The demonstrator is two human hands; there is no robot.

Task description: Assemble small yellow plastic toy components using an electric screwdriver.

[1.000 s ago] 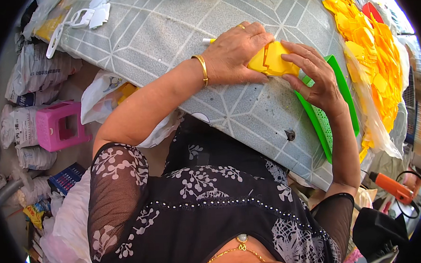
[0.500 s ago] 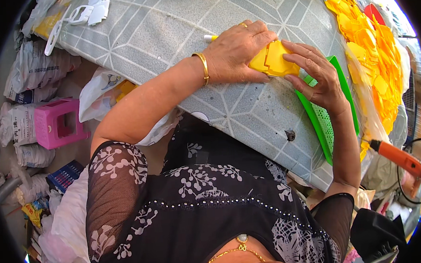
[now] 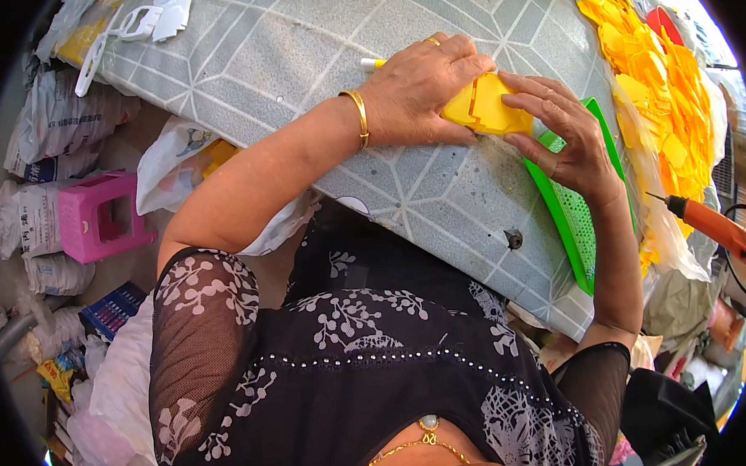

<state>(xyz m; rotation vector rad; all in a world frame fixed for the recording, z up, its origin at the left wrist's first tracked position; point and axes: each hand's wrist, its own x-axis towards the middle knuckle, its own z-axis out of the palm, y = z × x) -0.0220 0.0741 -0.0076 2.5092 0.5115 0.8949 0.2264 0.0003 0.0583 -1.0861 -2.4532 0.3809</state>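
Over the table, both my hands close on a flat yellow plastic part (image 3: pixel 501 110), which looks like two pieces with a stepped gap between them. My left hand (image 3: pixel 420 87) grips its left side between thumb and fingers. From the right, my right hand (image 3: pixel 566 130) pinches the other side, fingertips on top and thumb below. A small white stick with a yellow end (image 3: pixel 371 64) lies beside my left knuckles. Beneath my right hand and forearm is a green perforated basket (image 3: pixel 611 140), partly hidden.
A large heap of yellow plastic pieces (image 3: pixel 663 125) lies on the right, with an orange electric screwdriver (image 3: pixel 714 228) below it. White plastic parts (image 3: pixel 139 26) sit at the far left of the grey-patterned table (image 3: pixel 280 77). A pink stool (image 3: pixel 94 218) and bags stand left below.
The orange screwdriver has shifted right, and its thin bit now shows. The stepped gap in the yellow part looks slightly more distinct. My hands have barely moved.
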